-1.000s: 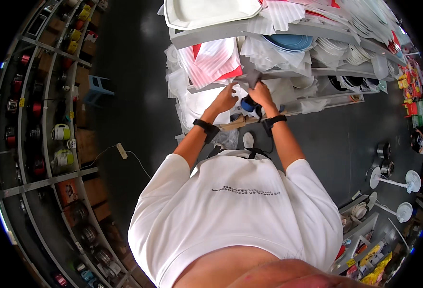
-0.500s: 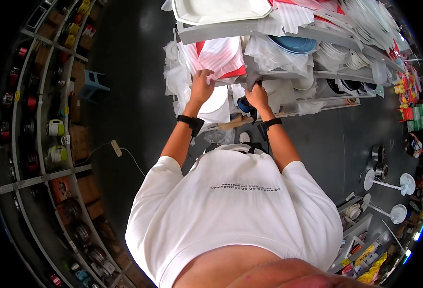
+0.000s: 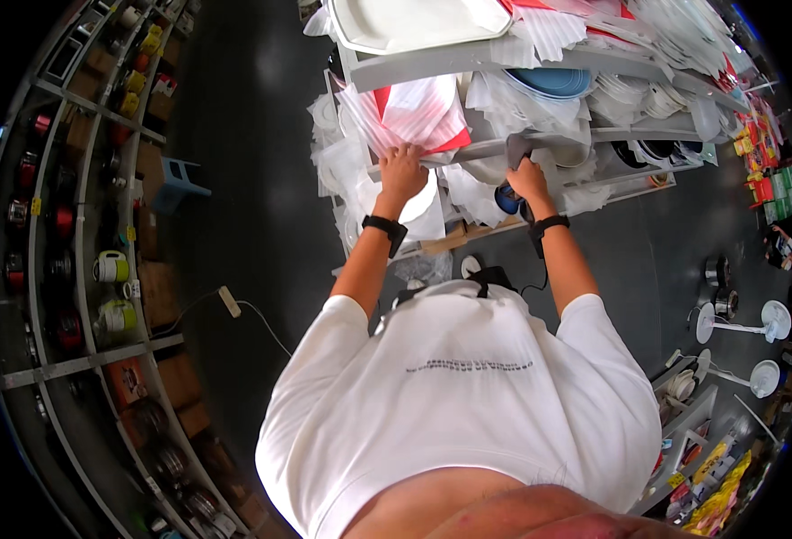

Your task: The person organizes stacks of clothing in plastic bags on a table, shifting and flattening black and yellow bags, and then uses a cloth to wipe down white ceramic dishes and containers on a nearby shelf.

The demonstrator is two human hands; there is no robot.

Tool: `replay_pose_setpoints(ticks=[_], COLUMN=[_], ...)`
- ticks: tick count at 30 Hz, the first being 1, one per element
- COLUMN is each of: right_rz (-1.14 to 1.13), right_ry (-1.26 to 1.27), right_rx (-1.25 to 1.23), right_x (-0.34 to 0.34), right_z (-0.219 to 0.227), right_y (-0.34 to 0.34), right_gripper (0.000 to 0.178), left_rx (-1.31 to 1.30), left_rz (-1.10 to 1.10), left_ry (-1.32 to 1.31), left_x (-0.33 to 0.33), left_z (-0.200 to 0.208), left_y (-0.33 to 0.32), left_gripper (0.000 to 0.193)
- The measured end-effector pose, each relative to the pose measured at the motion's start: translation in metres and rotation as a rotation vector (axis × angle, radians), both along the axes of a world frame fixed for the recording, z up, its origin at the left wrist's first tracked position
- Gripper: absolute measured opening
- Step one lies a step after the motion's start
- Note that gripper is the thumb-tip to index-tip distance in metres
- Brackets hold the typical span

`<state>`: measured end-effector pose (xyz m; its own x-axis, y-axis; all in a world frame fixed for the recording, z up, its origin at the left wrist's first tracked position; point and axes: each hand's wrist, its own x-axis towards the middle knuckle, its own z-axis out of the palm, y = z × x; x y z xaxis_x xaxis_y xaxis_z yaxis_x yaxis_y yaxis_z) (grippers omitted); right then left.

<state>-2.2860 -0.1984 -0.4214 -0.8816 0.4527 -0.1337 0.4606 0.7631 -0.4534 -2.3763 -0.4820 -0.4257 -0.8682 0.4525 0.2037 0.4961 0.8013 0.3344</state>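
My right hand [image 3: 528,180] is closed around a dark grey cloth [image 3: 516,147], which sticks up past the fingers against the front edge of the middle shelf [image 3: 625,135]. Below that hand hangs something dark with a round blue part [image 3: 506,199], only partly visible. My left hand [image 3: 403,172] lies on the same shelf edge with its fingers a little apart and no object seen in it. Just beyond its fingertips are white foam sheets over something red [image 3: 451,142]. Both wrists wear black bands.
Above is a shelf with a white tray [image 3: 414,25]; blue plates [image 3: 550,83] and wrapped dishes fill the shelf below it. Clear plastic [image 3: 423,267] lies near my feet. At left stand a blue stool [image 3: 179,184], a power strip [image 3: 229,302] with its cord, and a tall shelf rack [image 3: 59,366].
My right hand has slid right along the shelf edge with the grey cloth. My left hand has also shifted slightly right, its fingers now over the edge. The whole view has shifted a little.
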Motion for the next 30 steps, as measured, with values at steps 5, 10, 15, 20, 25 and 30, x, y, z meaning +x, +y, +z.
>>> replay_pose_setpoints(ticks=[5, 10, 15, 20, 25, 30], right_rz=[-0.012, 0.194, 0.309, 0.361, 0.201, 0.208], right_ry=[0.016, 0.076, 0.104, 0.338, 0.746, 0.991], right_rx=[-0.091, -0.283, -0.249, -0.479, -0.377, -0.039], right_x=[-0.009, -0.006, 0.008, 0.023, 0.010, -0.039], right_z=[0.009, -0.028, -0.032, 0.035, 0.102, 0.149], right_y=[-0.026, -0.065, -0.033, 0.050, 0.144, 0.186], right_gripper=[0.042, 0.042, 0.038, 0.033, 0.037, 0.043], left_rx=[0.056, 0.280, 0.183, 0.295, 0.535, 0.637], left_rz=[0.000, -0.105, -0.172, -0.132, -0.161, -0.030], left_ry=[0.034, 0.007, -0.064, -0.275, -0.035, 0.214], left_x=[0.011, 0.028, 0.034, 0.039, 0.041, 0.029], left_z=[0.001, -0.011, 0.005, 0.063, 0.177, 0.210], left_y=[0.001, -0.002, -0.003, 0.012, 0.063, 0.110], left_gripper=[0.055, 0.062, 0.049, 0.032, 0.027, 0.026])
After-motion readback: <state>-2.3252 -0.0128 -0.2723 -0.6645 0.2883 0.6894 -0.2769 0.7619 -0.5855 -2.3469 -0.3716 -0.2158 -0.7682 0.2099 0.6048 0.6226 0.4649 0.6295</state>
